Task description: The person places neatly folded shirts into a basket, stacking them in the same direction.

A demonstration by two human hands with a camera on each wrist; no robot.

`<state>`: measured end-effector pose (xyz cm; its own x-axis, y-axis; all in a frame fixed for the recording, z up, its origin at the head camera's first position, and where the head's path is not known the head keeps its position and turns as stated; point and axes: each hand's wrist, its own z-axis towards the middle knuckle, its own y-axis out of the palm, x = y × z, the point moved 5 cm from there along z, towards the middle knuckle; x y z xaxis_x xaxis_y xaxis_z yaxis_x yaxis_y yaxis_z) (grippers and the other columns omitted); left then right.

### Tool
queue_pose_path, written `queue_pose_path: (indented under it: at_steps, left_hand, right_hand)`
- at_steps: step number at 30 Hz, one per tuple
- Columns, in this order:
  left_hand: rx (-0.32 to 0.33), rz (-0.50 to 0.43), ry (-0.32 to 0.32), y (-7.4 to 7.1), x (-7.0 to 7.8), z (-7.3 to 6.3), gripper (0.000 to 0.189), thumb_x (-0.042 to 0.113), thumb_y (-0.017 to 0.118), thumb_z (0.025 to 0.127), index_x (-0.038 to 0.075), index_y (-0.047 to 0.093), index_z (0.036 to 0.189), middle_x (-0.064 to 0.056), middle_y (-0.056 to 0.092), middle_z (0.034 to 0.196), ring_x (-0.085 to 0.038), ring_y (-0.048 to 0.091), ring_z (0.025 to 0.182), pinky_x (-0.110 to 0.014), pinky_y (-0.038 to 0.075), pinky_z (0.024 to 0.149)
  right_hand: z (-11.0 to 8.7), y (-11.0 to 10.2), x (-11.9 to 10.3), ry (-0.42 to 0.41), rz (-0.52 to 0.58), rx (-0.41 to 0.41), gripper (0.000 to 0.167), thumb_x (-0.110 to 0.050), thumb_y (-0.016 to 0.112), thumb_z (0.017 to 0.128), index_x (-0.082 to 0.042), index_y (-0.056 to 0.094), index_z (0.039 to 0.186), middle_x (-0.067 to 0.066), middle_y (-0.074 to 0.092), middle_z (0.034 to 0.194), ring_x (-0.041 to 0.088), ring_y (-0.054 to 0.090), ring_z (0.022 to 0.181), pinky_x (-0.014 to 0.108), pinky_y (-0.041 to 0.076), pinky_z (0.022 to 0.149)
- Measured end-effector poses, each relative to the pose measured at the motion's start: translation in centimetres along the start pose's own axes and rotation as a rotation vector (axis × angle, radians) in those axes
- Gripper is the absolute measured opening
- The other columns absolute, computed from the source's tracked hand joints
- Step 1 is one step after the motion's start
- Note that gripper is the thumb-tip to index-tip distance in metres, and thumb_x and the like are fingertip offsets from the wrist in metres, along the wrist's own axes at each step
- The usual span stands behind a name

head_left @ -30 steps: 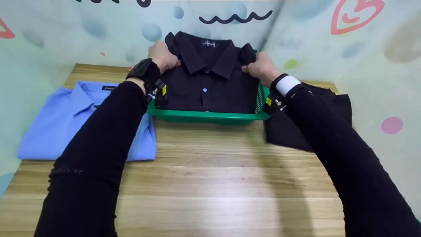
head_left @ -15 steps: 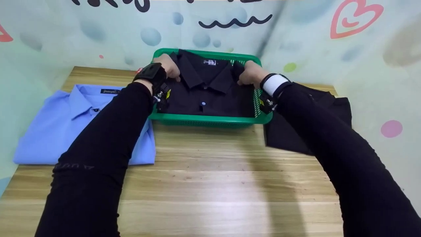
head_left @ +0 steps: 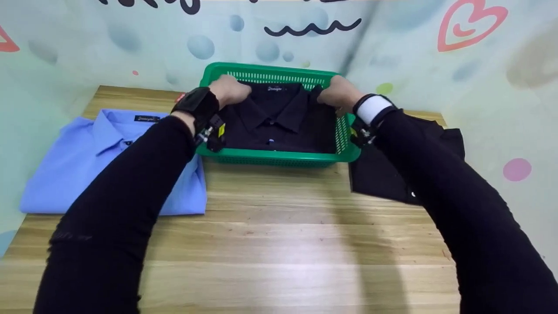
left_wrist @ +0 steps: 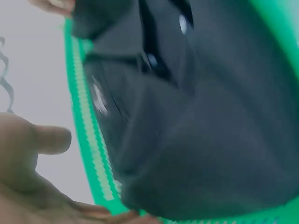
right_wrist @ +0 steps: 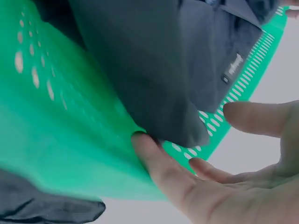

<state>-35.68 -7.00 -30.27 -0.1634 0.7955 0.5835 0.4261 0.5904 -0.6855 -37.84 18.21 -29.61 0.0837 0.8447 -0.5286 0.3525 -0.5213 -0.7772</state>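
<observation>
A folded black shirt [head_left: 272, 126] lies collar-up in a green plastic basket [head_left: 279, 156] at the back of the table. My left hand [head_left: 229, 89] is over the basket's left back corner; in the left wrist view its thumb stands away from the fingers [left_wrist: 121, 218], which reach the rim beside the shirt [left_wrist: 201, 121]. At the right back corner my right hand [head_left: 341, 92] has its thumb spread, and in the right wrist view a fingertip [right_wrist: 142, 140] is right at the shirt's shoulder corner. Nothing shows between thumb and fingers of either hand.
A folded blue shirt [head_left: 74, 170] lies on the wooden table [head_left: 270, 244] left of the basket, partly under my left arm. Another folded black shirt [head_left: 379, 174] lies to the right, partly behind my right arm. A patterned wall [head_left: 279, 26] stands behind the basket.
The black shirt has been lowered from above the basket down into it. Both hands have come down with it and have let go of its shoulders.
</observation>
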Motion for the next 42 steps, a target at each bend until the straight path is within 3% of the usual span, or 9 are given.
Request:
queue_pose_path:
  at_steps: [3, 6, 10, 13, 16, 24, 31, 37, 42]
  left_hand:
    - [0.055, -0.020, 0.044, 1.0, 0.7, -1.7, 0.064, 0.042, 0.028, 0.106, -0.005, 0.023, 0.148, -0.022, 0.023, 0.153, -0.030, 0.042, 0.124, -0.033, 0.035, 0.101]
    - [0.178, -0.122, 0.145, 2.1, 1.8, -3.7, 0.071, 0.044, 0.030, 0.106, -0.002, 0.008, 0.155, -0.019, 0.016, 0.159, -0.026, 0.022, 0.143, -0.036, 0.023, 0.114]
    - [0.413, -0.387, 0.338, 3.6, 3.5, -5.7, 0.045, 0.031, 0.041, 0.106, 0.004, 0.043, 0.142, -0.008, 0.050, 0.139, -0.014, 0.047, 0.124, -0.024, 0.038, 0.100]
    - [0.535, -0.513, 0.453, 5.1, 4.4, -6.9, 0.030, 0.021, 0.047, 0.104, 0.006, 0.056, 0.130, -0.004, 0.060, 0.121, -0.013, 0.055, 0.109, -0.022, 0.042, 0.090]
    - [0.573, -0.538, 0.534, 7.3, 5.1, -7.7, 0.026, 0.015, 0.051, 0.102, 0.003, 0.060, 0.123, -0.006, 0.063, 0.115, -0.015, 0.057, 0.103, -0.023, 0.043, 0.088]
    - [0.439, -0.597, 0.616, 13.1, 5.8, -8.8, 0.022, 0.013, 0.053, 0.101, 0.003, 0.063, 0.119, -0.006, 0.064, 0.113, -0.014, 0.057, 0.103, -0.025, 0.045, 0.090]
    - [0.350, -0.606, 0.603, 17.0, 7.0, -8.3, 0.021, 0.010, 0.054, 0.100, 0.000, 0.065, 0.115, -0.007, 0.066, 0.107, -0.016, 0.060, 0.099, -0.024, 0.046, 0.088]
    - [0.120, -0.552, 0.484, 21.3, 8.4, -6.6, 0.037, 0.019, 0.054, 0.101, -0.005, 0.055, 0.129, -0.009, 0.063, 0.107, -0.017, 0.058, 0.097, -0.025, 0.045, 0.091]
    - [0.038, -0.509, 0.408, 23.5, 8.2, -5.5, 0.043, 0.025, 0.054, 0.101, -0.005, 0.054, 0.131, -0.011, 0.064, 0.114, -0.018, 0.057, 0.104, -0.025, 0.043, 0.096]
  right_hand:
    - [-1.0, -0.9, -0.1, -0.069, -0.059, 0.052, 0.037, -0.015, 0.054, 0.097, -0.012, 0.028, 0.072, -0.001, 0.030, 0.062, 0.014, 0.039, 0.052, 0.032, 0.052, 0.065]
    - [-2.8, -1.8, 0.0, -0.153, -0.111, 0.135, 0.021, -0.018, 0.055, 0.095, 0.000, 0.053, 0.086, 0.009, 0.056, 0.076, 0.018, 0.054, 0.068, 0.032, 0.048, 0.069]
    - [-5.8, -2.7, 1.5, -0.225, -0.005, 0.160, 0.051, -0.028, 0.056, 0.098, 0.005, 0.047, 0.136, 0.021, 0.055, 0.129, 0.029, 0.054, 0.112, 0.040, 0.045, 0.091]
    - [-7.6, -3.0, 3.7, -0.253, 0.177, 0.111, 0.046, -0.031, 0.058, 0.100, 0.003, 0.053, 0.130, 0.019, 0.059, 0.124, 0.030, 0.056, 0.111, 0.037, 0.048, 0.090]
    - [-9.7, -3.5, 6.5, -0.261, 0.318, 0.078, 0.043, -0.033, 0.060, 0.099, 0.001, 0.059, 0.126, 0.014, 0.063, 0.118, 0.026, 0.061, 0.106, 0.032, 0.053, 0.086]
    - [-13.1, -2.9, 14.8, -0.282, 0.451, 0.081, 0.045, -0.029, 0.060, 0.100, 0.008, 0.057, 0.125, 0.016, 0.065, 0.117, 0.025, 0.063, 0.105, 0.037, 0.053, 0.087]
    - [-13.9, -2.5, 17.9, -0.370, 0.696, 0.052, 0.040, -0.013, 0.058, 0.100, 0.018, 0.051, 0.124, 0.023, 0.062, 0.121, 0.030, 0.062, 0.108, 0.040, 0.051, 0.088]
    - [-12.6, -2.2, 17.1, -0.398, 0.414, 0.166, 0.036, -0.020, 0.059, 0.101, 0.010, 0.061, 0.119, 0.012, 0.067, 0.114, 0.020, 0.064, 0.101, 0.031, 0.055, 0.082]
    - [-9.7, -0.7, 16.2, -0.426, 0.072, 0.196, 0.036, -0.028, 0.059, 0.101, 0.002, 0.064, 0.121, 0.015, 0.064, 0.120, 0.024, 0.060, 0.104, 0.031, 0.050, 0.087]
